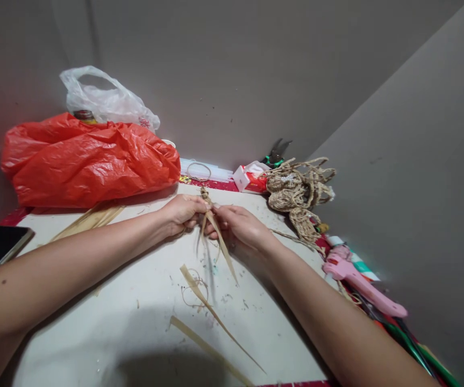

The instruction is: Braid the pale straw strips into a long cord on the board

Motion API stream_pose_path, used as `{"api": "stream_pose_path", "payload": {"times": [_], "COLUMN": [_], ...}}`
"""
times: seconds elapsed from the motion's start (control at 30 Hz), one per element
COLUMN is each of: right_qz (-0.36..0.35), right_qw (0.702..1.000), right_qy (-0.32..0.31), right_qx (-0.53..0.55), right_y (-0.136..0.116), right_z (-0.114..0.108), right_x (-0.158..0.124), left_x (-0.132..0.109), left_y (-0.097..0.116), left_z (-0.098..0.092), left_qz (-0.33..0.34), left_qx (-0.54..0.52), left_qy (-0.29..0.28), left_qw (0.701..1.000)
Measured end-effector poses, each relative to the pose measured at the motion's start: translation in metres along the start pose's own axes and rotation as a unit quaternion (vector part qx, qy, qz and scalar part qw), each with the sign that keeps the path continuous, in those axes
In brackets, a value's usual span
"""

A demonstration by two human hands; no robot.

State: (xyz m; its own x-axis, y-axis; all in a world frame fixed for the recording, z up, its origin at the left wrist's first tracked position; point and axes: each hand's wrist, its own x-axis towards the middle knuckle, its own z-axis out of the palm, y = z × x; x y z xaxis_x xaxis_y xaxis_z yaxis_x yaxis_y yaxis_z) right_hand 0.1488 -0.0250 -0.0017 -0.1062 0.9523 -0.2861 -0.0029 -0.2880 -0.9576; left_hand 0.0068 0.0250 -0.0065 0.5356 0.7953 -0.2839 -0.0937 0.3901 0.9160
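Observation:
Over the middle of the white table (106, 301), my left hand (185, 213) and my right hand (237, 221) meet, both with fingers closed. Between them is a narrow braid of dried leaf strips (204, 192), its knotted end poking up past the fingertips. My left hand pinches this braid from the left side. On the other side, my right thumb and fingers press on the strips where they come together. Loose tails (227, 257) hang down toward me. Below lie a tapering dried leaf strip (199, 294) and a second strip (199, 342).
A red plastic bag (94, 161) fills the back left, with more dried strips (86, 223) beside it and a phone (0, 244) at the left edge. Coiled braided cord (288, 191), pruning shears (278, 152) and a pink glue gun (364, 285) line the right side.

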Motion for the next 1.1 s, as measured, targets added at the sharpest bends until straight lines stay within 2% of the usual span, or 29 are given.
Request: {"api": "stream_pose_path", "payload": {"times": [0.13, 0.33, 0.47, 0.6, 0.67, 0.77, 0.87, 0.97, 1.03, 1.1], "right_qz": [0.065, 0.105, 0.115, 0.121, 0.118, 0.102, 0.08, 0.063, 0.056, 0.053], "right_qw": [0.992, 0.987, 0.977, 0.977, 0.982, 0.991, 0.996, 0.997, 0.998, 0.998], "right_qy": [-0.07, -0.121, -0.169, -0.148, -0.112, -0.041, 0.014, 0.03, 0.03, 0.031], "right_qx": [0.078, 0.025, 0.063, 0.093, 0.092, 0.073, 0.047, 0.027, 0.02, 0.024], "right_y": [0.003, 0.002, 0.001, 0.001, 0.001, 0.002, 0.005, 0.009, 0.01, 0.009], "right_z": [0.001, -0.009, -0.014, -0.015, -0.012, -0.005, 0.001, 0.004, 0.005, 0.006], "right_x": [0.002, 0.005, 0.006, 0.007, 0.006, 0.004, 0.003, 0.004, 0.004, 0.003], "left_x": [-0.001, -0.001, -0.004, -0.003, -0.003, -0.004, -0.009, -0.016, -0.021, -0.026], "left_y": [-0.003, -0.005, -0.004, -0.006, -0.007, -0.004, 0.003, 0.011, 0.016, 0.018], "left_z": [0.003, 0.001, 0.002, 0.0, -0.002, -0.002, -0.001, 0.002, 0.005, 0.009], "left_qz": [0.016, 0.046, 0.088, 0.136, 0.158, 0.157, 0.181, 0.23, 0.225, 0.199], "left_qx": [0.019, 0.094, 0.12, 0.159, 0.197, 0.262, 0.369, 0.505, 0.569, 0.599], "left_qy": [0.025, 0.044, 0.03, -0.013, -0.029, -0.043, -0.037, -0.004, 0.022, 0.044], "left_qw": [0.999, 0.993, 0.988, 0.978, 0.967, 0.951, 0.911, 0.832, 0.791, 0.774]}}
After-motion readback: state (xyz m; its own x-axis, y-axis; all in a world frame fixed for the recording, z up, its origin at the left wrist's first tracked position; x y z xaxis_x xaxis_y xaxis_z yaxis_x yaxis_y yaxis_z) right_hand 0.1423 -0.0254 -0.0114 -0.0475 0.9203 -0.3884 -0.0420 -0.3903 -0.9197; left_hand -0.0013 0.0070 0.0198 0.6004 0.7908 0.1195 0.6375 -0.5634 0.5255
